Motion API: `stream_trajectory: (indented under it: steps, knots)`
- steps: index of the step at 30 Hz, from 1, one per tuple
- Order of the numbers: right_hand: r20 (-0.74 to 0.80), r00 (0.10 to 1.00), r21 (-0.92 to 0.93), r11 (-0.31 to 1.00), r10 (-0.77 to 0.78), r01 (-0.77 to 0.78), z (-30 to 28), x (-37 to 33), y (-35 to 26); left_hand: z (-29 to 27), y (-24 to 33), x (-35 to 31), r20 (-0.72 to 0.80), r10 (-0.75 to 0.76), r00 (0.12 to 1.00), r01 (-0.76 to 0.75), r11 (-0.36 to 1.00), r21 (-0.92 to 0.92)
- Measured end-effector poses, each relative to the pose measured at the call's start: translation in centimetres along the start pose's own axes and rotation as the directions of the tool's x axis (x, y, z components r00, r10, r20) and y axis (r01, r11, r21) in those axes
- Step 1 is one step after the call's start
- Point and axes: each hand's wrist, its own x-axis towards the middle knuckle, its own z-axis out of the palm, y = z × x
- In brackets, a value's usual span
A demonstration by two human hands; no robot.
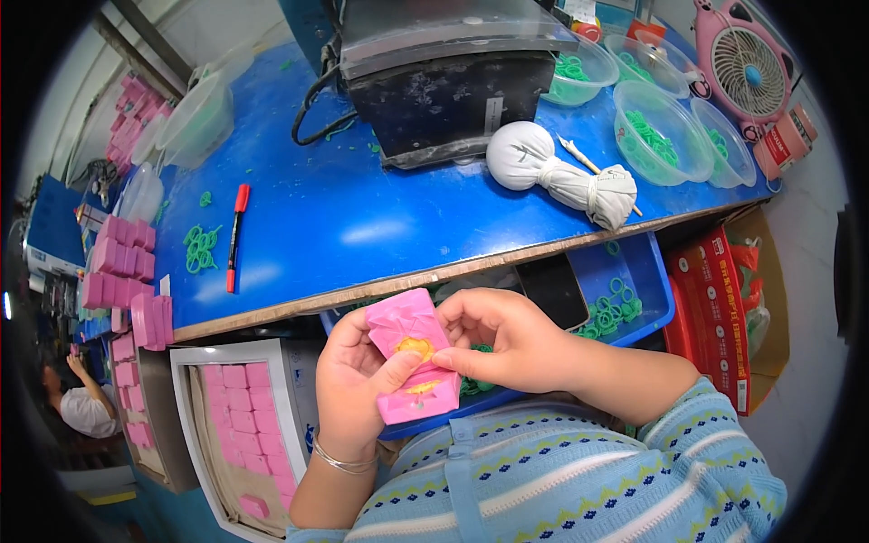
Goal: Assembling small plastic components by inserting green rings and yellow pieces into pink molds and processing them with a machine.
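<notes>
At the far left of my view, I see stacked pink rectangular blocks (113,249) by the edge of the glossy blue surface (299,231). Next come a loose cluster of green rings (201,249) and a slim red-and-black marker (237,237). Below the surface, a white-rimmed container (231,352) holds more pink blocks.

At the centre, my left hand (348,376) grasps the left side of a pink oblong slab, apparently rubbery (404,319), its thumb pressed beside a yellow patch (415,346). The slab sits in front of the torso, below the surface's wooden edge, between both sets of fingers; its long axis runs away from the body, the far end leaning slightly left. Neither hand is clearly nearer: my right hand (511,348) grips the slab's right edge, thumb on its face, the other fingers partly hidden.

Farther right are a tied white cloth bundle (561,172), a blue plastic bin (663,294) with green rings inside, clear plastic bowls (665,158) and a pink fan (749,72).
</notes>
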Motion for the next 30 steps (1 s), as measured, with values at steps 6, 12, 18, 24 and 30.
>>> stream_trajectory:
  steps: [6, 12, 18, 24, 30]
  knots:
    - [0.008, 0.998, 0.039, 0.998, 0.056, -0.057, 0.2, -0.2, 0.1, -0.5, -0.2, 0.0, 0.061, 0.010, 0.998, -0.013, 0.999, 0.050]
    - [0.050, 0.995, 0.308, 0.947, 0.084, -0.095, 0.0, -0.1, 0.7, -0.6, -0.9, -0.3, 0.086, -0.024, 0.996, 0.027, 0.999, -0.024]
    - [0.029, 0.997, -0.187, 0.979, -0.075, 0.079, -0.1, 0.1, -0.5, -0.3, -1.7, 0.2, 0.226, 0.088, 0.970, -0.087, 0.996, -0.015]
    - [-0.150, 0.864, -0.499, 0.792, -0.480, 0.353, -0.3, -0.2, -0.1, -0.2, -1.7, 0.1, 0.211, 0.050, 0.976, -0.045, 0.999, -0.030]
    - [0.012, 0.925, -0.437, 0.830, -0.381, 0.347, -0.1, -0.4, -1.1, 0.1, -1.9, -0.2, 0.254, 0.099, 0.962, -0.070, 0.990, -0.121]
